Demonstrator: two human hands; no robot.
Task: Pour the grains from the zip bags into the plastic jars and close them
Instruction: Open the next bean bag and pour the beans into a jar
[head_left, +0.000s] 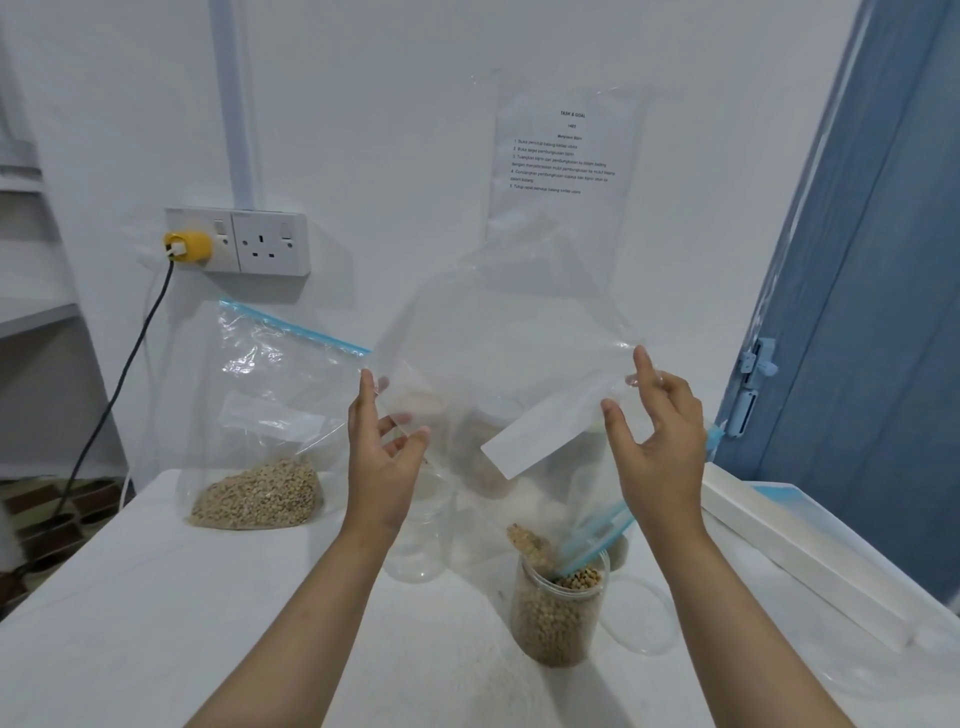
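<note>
White table (156, 623) fills the lower view, its near edge cut off by the frame.

Upturned zip bag (509, 332): clear, nearly empty, held up at centre, closed bottom toward 12 o'clock, blue zip mouth (592, 540) toward 6 o'clock, dipping into the filled jar. Long axis runs roughly 12 to 6, leaning slightly toward 5. Its film is hard to trace against the white wall; the upper edge almost vanishes over the taped instruction sheet (563, 150). A white label strip (540, 436) shows on the bag's face.

Second zip bag (260, 415) at 9 o'clock of the hands, standing upright on the table, blue zip on top, a heap of pale grains (257, 493) in its bottom.

Left hand (382, 462) pinches the upturned bag's left edge, thumb in front, fingers partly veiled behind the plastic. Right hand (657, 441) grips the right edge, fingers curled round the film, thumb raised.

Filled jar (556, 613) at 5 o'clock, lidless, full of tan grains, a few still sliding from the bag's mouth. Empty jar (415, 535) sits behind the left wrist, blurred through the plastic. A clear lid (639, 618) lies just beside the filled jar at 3 o'clock, faint.

Wall socket (236, 240) with yellow plug at 10 o'clock.
</note>
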